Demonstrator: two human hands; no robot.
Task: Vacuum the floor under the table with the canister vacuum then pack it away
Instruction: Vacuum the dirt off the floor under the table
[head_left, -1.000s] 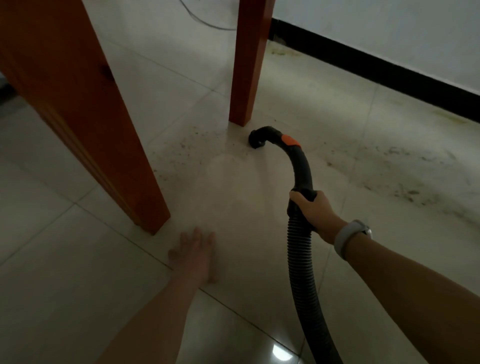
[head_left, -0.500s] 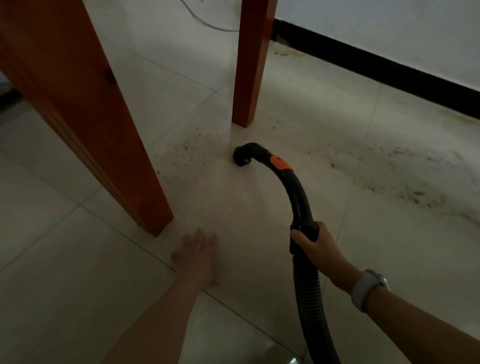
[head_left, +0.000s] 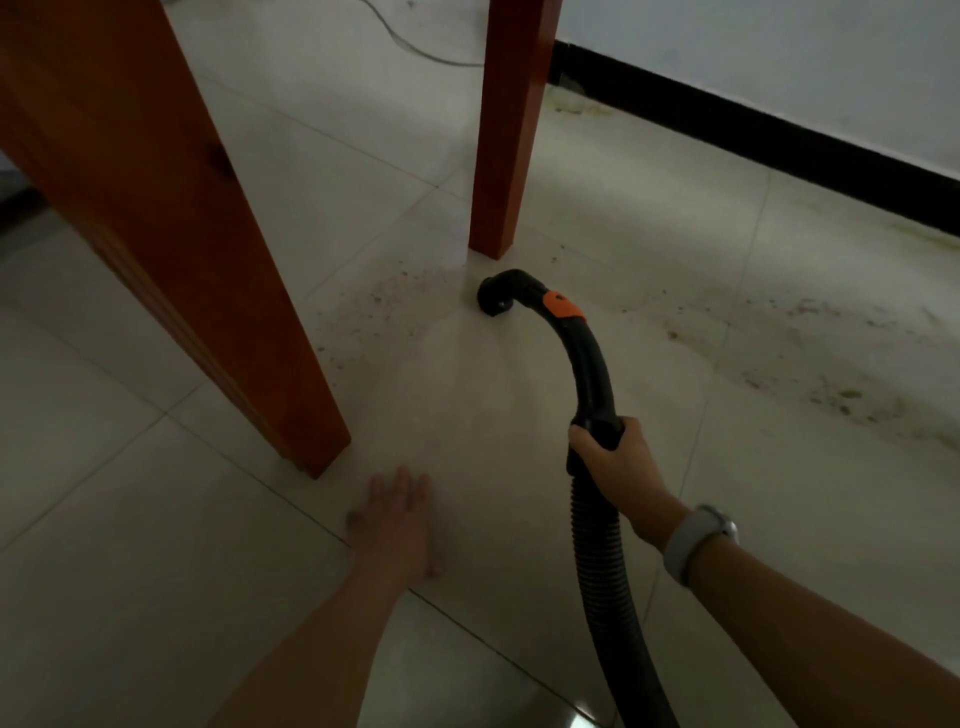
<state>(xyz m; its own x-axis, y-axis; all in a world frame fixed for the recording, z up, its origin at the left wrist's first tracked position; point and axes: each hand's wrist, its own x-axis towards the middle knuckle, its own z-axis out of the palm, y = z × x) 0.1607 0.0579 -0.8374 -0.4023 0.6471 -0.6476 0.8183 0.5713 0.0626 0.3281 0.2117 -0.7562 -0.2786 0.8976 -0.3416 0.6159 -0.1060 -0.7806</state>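
Observation:
My right hand (head_left: 618, 465) grips the black vacuum hose handle (head_left: 587, 364) where the curved grip meets the ribbed hose (head_left: 605, 587). The handle has an orange slider and its open nozzle end (head_left: 493, 299) sits on the pale tiled floor (head_left: 519, 415), just in front of the far table leg (head_left: 511, 130). Specks of dirt (head_left: 384, 306) lie left of the nozzle. My left hand (head_left: 397, 519) rests flat on the floor, fingers straight, near the foot of the near table leg (head_left: 171, 223). The canister is out of view.
A dirty streak of grime (head_left: 810, 358) runs across the tiles on the right. A black skirting board (head_left: 753, 124) lines the white wall behind. A thin cable (head_left: 415, 49) trails on the floor at the top.
The nozzle was pulled back and left from the far leg, then moved forward again to just in front of that leg. My left hand stayed pressed on the floor.

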